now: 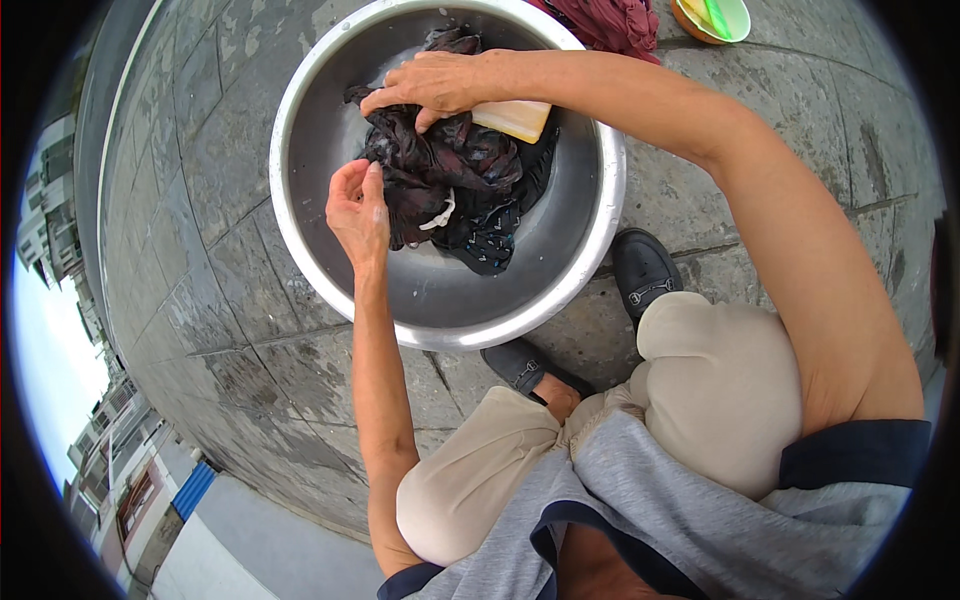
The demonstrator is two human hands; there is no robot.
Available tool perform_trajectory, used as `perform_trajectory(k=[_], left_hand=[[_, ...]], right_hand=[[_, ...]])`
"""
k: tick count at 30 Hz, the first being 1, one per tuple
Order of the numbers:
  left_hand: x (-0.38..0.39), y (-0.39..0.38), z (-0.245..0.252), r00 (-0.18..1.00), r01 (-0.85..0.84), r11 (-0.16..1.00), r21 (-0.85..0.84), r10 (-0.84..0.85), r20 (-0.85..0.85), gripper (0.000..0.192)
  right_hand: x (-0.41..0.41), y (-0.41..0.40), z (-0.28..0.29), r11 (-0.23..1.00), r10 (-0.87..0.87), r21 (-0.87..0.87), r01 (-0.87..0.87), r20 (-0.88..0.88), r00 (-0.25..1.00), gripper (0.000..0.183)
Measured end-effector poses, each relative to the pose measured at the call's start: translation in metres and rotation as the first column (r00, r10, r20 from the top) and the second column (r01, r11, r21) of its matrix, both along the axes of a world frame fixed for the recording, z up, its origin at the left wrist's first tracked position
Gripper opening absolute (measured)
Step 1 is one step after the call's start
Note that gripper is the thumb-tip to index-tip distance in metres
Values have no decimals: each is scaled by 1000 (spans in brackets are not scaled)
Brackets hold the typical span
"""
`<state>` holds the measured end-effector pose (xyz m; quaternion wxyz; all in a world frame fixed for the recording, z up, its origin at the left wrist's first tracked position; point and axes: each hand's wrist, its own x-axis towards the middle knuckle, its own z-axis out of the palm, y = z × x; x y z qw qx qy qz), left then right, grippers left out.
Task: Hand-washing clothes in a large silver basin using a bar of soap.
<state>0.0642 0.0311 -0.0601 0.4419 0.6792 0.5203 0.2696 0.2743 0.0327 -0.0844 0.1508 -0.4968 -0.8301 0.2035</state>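
Observation:
A dark, wet garment (pixel 480 161) with reddish-brown patches lies bunched in a wide metal basin (pixel 559 300). At its left side, my left hand (pixel 358 206) pinches an edge of the cloth between thumb and fingers. My right hand (pixel 431 82) reaches across the basin from the right and grips the upper folds, fingers spread. Below my right wrist shows a cream slab with a yellow edge (pixel 517 120), partly hidden by the arm and cloth. A white strip (pixel 440 214) lies on the garment. Black cloth with small blue and white marks (pixel 491 240) spreads at the lower side.
Behind the basin lies a heap of maroon cloth (pixel 619 26). An orange bowl with a pale inside (pixel 739 21) holds yellow and green items. The basin stands on grey stone paving (pixel 247 315), close before my black shoes (pixel 645 262). Buildings show at the far left.

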Motion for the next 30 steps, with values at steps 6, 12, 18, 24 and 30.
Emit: perform_trajectory(k=[6,12,18,24,30], left_hand=[[17,-11,-18,835,265,963,46,-205,-510,76],[0,-16,-8,901,209,978,-12,-197,-387,58],[-4,-11,17,976,-7,994,-113,31,215,13],[12,-5,28,791,68,914,-399,194,580,25],[16,-2,19,813,-115,909,-401,318,488,44]], right_hand=[[-21,15,-11,944,-114,330,17,275,955,30],[-3,19,64,964,82,261,-57,-84,993,13],[28,25,30,982,-170,-177,63,-698,696,9],[-13,18,-10,955,-287,-298,-1,-921,263,25],[-72,-19,65,980,-141,-21,196,-769,624,33]])
